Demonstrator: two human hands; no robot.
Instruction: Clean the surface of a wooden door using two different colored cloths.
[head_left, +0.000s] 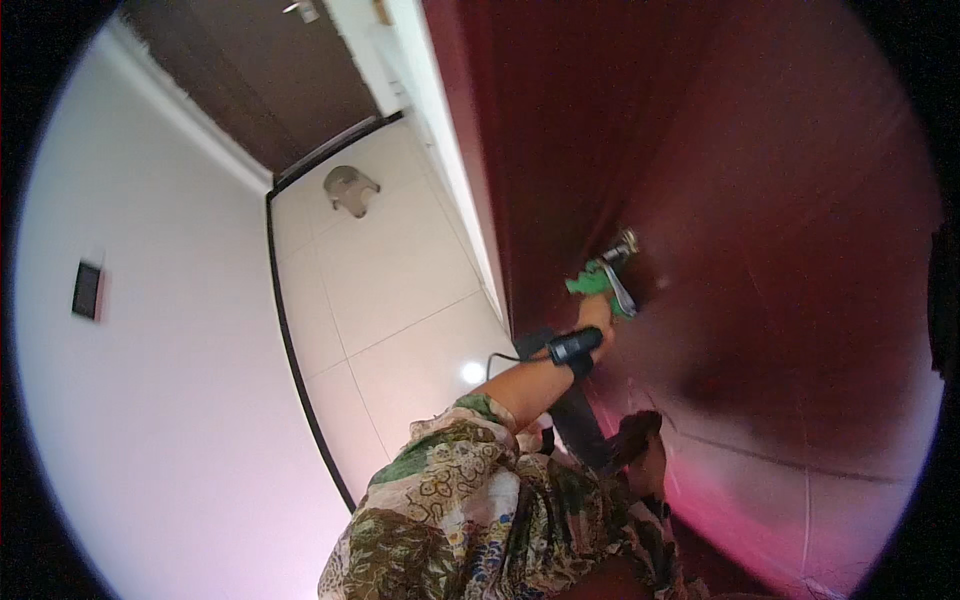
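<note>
My left hand reaches forward to the silver lever handle of a dark red door. A bright green cloth is bunched in it, showing on both sides of the lever, and the fingers are mostly hidden by it. A black band with a small box and a cable sits around that wrist. Below, beside my patterned clothing, is a dim brown shape that may be my right hand; no fingers can be made out there.
The dark red door fills the right side. At left are a white wall with a small dark panel and a pale tiled floor. A small grey-brown stool stands near a brown door at the far end.
</note>
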